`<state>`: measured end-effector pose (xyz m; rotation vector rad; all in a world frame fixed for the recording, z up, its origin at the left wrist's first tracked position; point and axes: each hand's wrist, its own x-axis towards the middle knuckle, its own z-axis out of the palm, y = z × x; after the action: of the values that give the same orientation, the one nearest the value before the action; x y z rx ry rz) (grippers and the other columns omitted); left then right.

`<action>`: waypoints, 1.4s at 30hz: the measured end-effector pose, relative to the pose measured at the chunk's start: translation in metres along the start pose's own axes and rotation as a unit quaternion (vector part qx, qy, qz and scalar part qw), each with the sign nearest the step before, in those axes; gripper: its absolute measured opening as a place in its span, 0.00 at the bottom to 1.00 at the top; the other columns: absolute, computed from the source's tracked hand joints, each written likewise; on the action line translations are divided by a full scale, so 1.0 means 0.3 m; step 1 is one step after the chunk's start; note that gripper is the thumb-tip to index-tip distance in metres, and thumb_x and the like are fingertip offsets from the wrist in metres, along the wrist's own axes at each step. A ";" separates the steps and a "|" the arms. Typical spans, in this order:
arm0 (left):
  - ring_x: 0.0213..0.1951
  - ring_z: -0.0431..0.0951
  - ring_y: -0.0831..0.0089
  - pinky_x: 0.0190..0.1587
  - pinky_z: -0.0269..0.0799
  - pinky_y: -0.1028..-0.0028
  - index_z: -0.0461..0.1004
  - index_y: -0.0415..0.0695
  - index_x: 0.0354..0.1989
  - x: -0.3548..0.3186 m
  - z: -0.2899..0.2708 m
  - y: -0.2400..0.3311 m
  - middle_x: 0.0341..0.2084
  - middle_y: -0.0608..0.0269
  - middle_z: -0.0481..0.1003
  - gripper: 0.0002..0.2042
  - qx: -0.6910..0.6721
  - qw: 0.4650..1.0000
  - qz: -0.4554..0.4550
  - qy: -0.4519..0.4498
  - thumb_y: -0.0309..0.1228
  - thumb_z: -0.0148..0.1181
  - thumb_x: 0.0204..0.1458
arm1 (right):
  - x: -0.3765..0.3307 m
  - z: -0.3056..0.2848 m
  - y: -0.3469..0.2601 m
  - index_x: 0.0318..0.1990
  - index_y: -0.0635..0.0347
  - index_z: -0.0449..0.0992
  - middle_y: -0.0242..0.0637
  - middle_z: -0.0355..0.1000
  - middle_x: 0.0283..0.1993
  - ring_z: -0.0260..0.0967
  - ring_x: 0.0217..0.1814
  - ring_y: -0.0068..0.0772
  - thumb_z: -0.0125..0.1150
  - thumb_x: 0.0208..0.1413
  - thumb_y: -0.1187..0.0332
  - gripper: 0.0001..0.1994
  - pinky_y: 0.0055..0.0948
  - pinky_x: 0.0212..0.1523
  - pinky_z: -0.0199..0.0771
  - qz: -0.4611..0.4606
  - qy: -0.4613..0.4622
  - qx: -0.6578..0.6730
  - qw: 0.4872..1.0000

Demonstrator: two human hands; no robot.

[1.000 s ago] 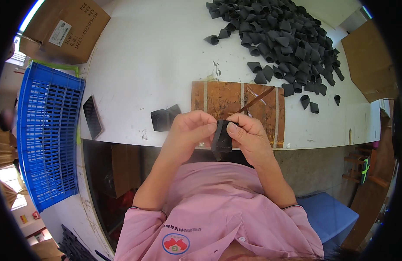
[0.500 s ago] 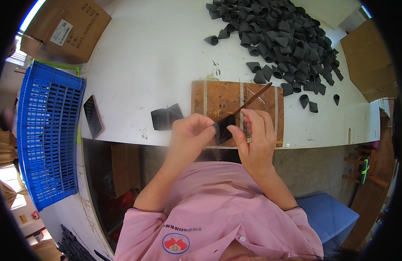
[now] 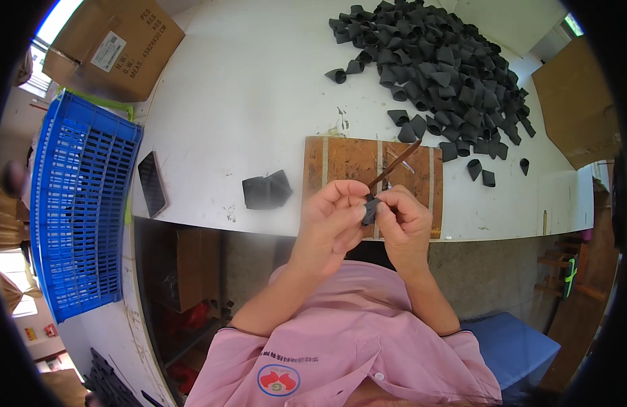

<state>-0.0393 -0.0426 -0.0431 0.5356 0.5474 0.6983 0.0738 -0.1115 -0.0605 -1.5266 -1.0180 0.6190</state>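
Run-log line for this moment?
Left hand: pinching black piece | Right hand: pinching same piece | Brown strip: beyond hands | Wooden board: on table | Black pile: far right

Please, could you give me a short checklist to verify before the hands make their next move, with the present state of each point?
1. Small dark piece pinched by left hand and right hand: ok.
2. Far end of the brown stick free of both hands: ok.
3. Near end of the stick seated inside the piece: cannot tell, the fingers cover it.
4. Flat dark material left of the wooden board, apart from the hands: ok.
5. Phone away from the hands: ok.
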 end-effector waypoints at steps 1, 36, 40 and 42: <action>0.11 0.57 0.89 0.13 0.49 0.87 0.66 0.37 0.34 -0.005 0.003 0.002 0.21 0.66 0.69 0.08 0.049 0.999 -0.003 0.004 0.18 0.52 0.43 | -0.001 -0.017 0.012 0.31 0.66 0.71 0.32 0.68 0.27 0.65 0.29 0.21 0.55 0.47 0.77 0.04 0.23 0.29 0.65 0.076 -0.022 0.135 0.988; 0.32 0.69 0.74 0.36 0.65 0.77 0.70 0.37 0.31 0.120 0.158 0.089 0.30 0.60 0.70 0.03 0.174 0.932 0.305 -0.093 0.22 0.53 0.48 | 0.151 -0.056 -0.176 0.31 0.64 0.69 0.37 0.64 0.29 0.64 0.26 0.33 0.65 0.36 0.69 0.14 0.25 0.20 0.65 -0.295 0.125 -0.189 0.928; 0.32 0.68 0.75 0.36 0.64 0.75 0.66 0.38 0.32 0.092 0.196 0.090 0.29 0.62 0.69 0.06 -0.033 0.981 0.190 0.002 0.28 0.49 0.53 | 0.183 -0.060 -0.190 0.29 0.65 0.69 0.37 0.63 0.26 0.63 0.25 0.33 0.62 0.35 0.75 0.10 0.25 0.19 0.64 -0.373 0.150 -0.257 0.879; 0.32 0.68 0.76 0.36 0.64 0.75 0.66 0.38 0.33 0.083 0.193 0.082 0.30 0.62 0.69 0.06 -0.038 0.983 0.181 0.003 0.28 0.48 0.53 | 0.187 -0.066 -0.188 0.27 0.66 0.69 0.37 0.63 0.25 0.63 0.25 0.33 0.60 0.35 0.77 0.09 0.26 0.19 0.64 -0.378 0.146 -0.277 0.871</action>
<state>0.0018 -0.0246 0.0073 0.5680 0.4303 1.0623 0.1025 -0.0743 0.0065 -1.4593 -1.4992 -0.4877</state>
